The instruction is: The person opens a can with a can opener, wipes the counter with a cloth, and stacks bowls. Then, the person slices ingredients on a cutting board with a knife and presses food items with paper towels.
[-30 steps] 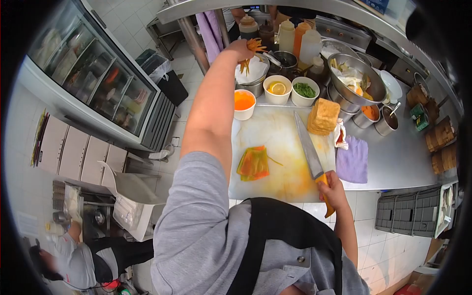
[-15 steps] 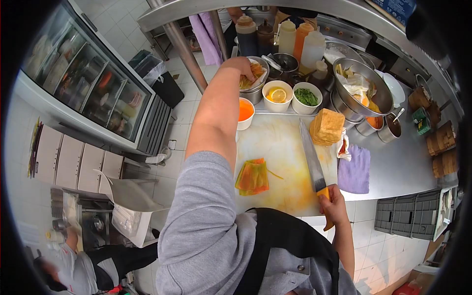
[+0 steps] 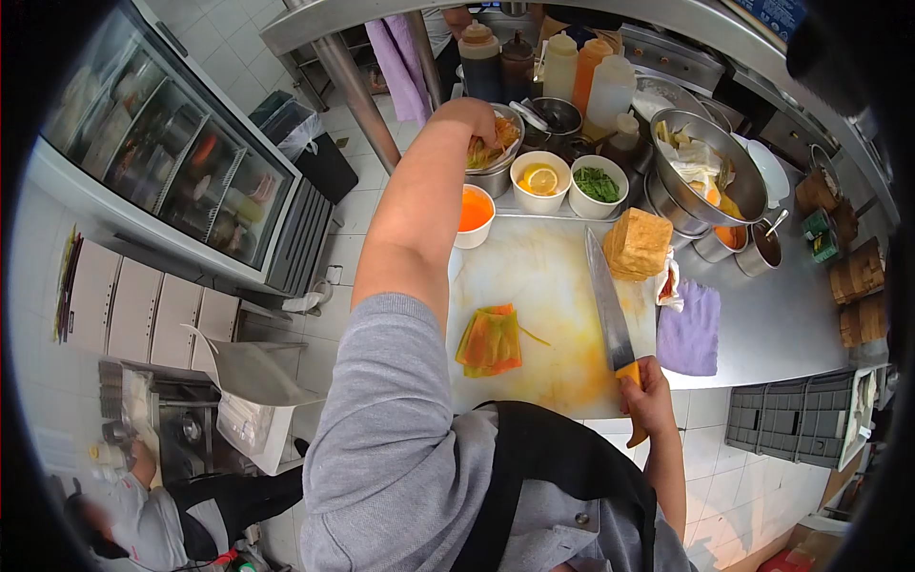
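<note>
My right hand [image 3: 650,396] is wrapped round the yellow handle of a large kitchen knife [image 3: 612,310], whose blade lies along the right side of the white cutting board [image 3: 553,276]. At the far left, my left hand [image 3: 474,116] reaches into a metal pot [image 3: 494,181] and its curled fingers are closed among orange and yellow vegetable strips [image 3: 498,141]. The fingertips are partly hidden. A small stack of thin orange and green vegetable slices [image 3: 491,341] rests on the board, with one loose strip at its side.
Beside the knife tip stands a block of bread [image 3: 637,243]. White tubs of orange sauce [image 3: 474,217], lemon [image 3: 540,181] and chopped greens [image 3: 598,186] line the back, with squeeze bottles [image 3: 591,76] behind. A steel bowl [image 3: 710,162] and purple cloth [image 3: 688,329] are right. Another person [image 3: 181,510] works lower left.
My left hand has shifted slightly up and left within the pot, its fingers deeper among the strips. The right hand and knife have hardly moved.
</note>
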A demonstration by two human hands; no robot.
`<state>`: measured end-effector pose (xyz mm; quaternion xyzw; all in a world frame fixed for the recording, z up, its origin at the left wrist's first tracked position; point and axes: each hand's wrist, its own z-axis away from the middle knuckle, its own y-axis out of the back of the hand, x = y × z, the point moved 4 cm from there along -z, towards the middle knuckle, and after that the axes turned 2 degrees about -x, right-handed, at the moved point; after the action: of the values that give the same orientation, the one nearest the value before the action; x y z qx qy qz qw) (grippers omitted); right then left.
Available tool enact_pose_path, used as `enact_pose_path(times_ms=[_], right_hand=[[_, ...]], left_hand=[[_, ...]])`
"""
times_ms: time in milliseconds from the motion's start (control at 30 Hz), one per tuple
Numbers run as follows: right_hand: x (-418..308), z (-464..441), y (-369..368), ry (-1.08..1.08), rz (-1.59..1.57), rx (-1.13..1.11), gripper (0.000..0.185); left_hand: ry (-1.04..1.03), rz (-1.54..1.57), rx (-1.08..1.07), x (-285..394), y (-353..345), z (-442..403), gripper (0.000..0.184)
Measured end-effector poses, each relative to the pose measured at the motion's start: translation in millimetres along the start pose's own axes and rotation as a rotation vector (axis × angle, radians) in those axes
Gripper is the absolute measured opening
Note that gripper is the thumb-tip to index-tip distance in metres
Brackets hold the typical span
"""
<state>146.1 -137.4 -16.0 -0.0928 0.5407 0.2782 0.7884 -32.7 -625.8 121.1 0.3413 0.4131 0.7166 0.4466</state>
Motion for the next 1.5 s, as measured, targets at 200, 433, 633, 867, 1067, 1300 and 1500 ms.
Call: enact_pose_path(times_ms=[200, 433, 633, 867, 1067, 1300, 1500], right_hand=[[-4, 1, -2, -0.003, -0.014, 0.001, 0.016], [-2, 0, -1, 0.008, -0.019, 0.002, 0.015], [-2, 0, -2, 0.017, -0.016, -0.011, 0.015], [-2, 1, -2, 0.022, -0.029, 0.002, 0.016], [1, 1, -1, -0.001, -0.029, 0.012, 0.017], [-1, 1, -2, 0.001, -0.054, 0.009, 0.016], [-2, 2, -2, -0.004, -0.029, 0.022, 0.016]], left_hand=[[0.025, 0.087, -0.078, 1, -10, -11, 0.041], [-0.019, -0.038, 0.046, 7, -12, -3, 0.044], [-0.011, -0.043, 0.151, 3, 24, 2, 0.042], [0.029, -0.055, 0.239, -16, 27, -29, 0.045], [-0.075, 0.020, 0.249, -33, -3, -47, 0.044], [-0.067, -0.075, 0.336, -32, -1, -59, 0.043], [-0.071, 0.006, 0.458, -38, 0, -48, 0.037]])
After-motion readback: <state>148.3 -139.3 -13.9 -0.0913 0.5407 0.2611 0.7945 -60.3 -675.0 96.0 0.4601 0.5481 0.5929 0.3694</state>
